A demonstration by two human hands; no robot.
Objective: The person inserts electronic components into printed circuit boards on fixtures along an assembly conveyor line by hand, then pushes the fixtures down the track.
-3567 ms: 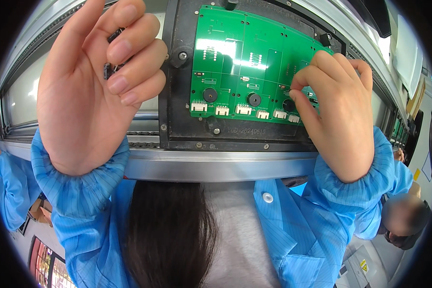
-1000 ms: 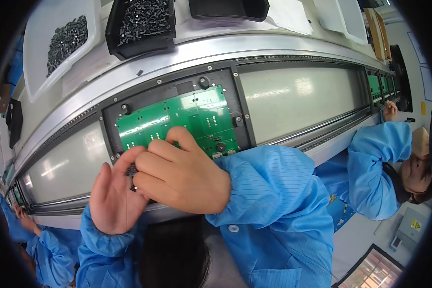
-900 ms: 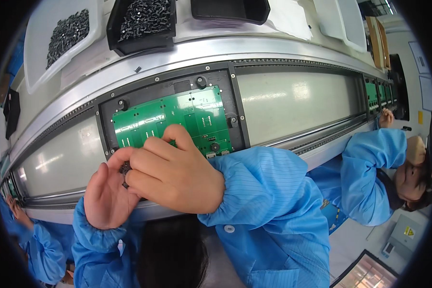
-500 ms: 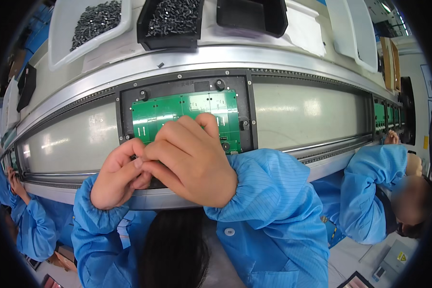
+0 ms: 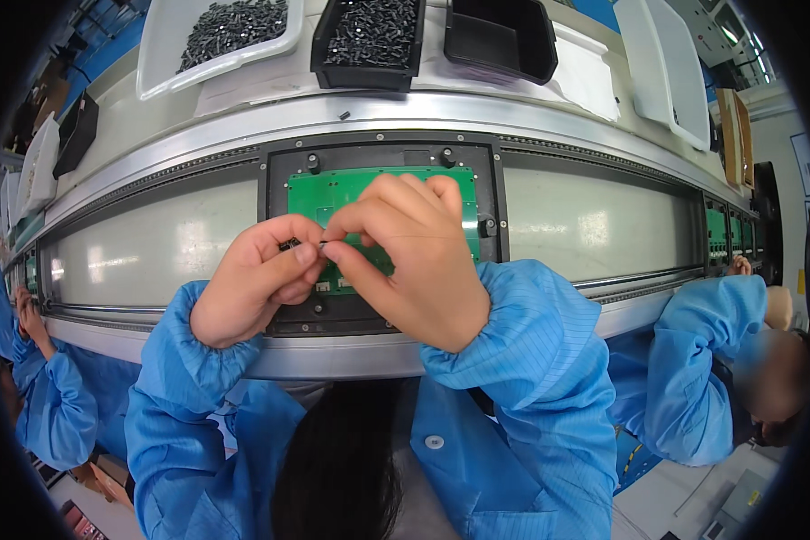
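A green circuit board (image 5: 319, 185) lies in a black carrier frame (image 5: 378, 148) on the conveyor, partly covered by my hands. My left hand (image 5: 252, 283) is closed in a pinch over the board's left side, with small black components (image 5: 288, 244) showing between its fingers. My right hand (image 5: 418, 261) meets it there, thumb and forefinger pinched on a tiny dark component (image 5: 322, 245) at the left fingertips. The components' exact kind is too small to make out.
Beyond the rail stand a white bin (image 5: 294, 36) and a black bin (image 5: 369, 81), both with many small dark parts, and another black bin (image 5: 499, 67). One loose part (image 5: 345, 115) lies on the metal rail. Co-workers in blue sleeves (image 5: 693, 337) sit at both sides.
Both hands have risen from the board's near edge to over its left part, fingertips still together. The whole view has shifted, with the board and bins now further right.
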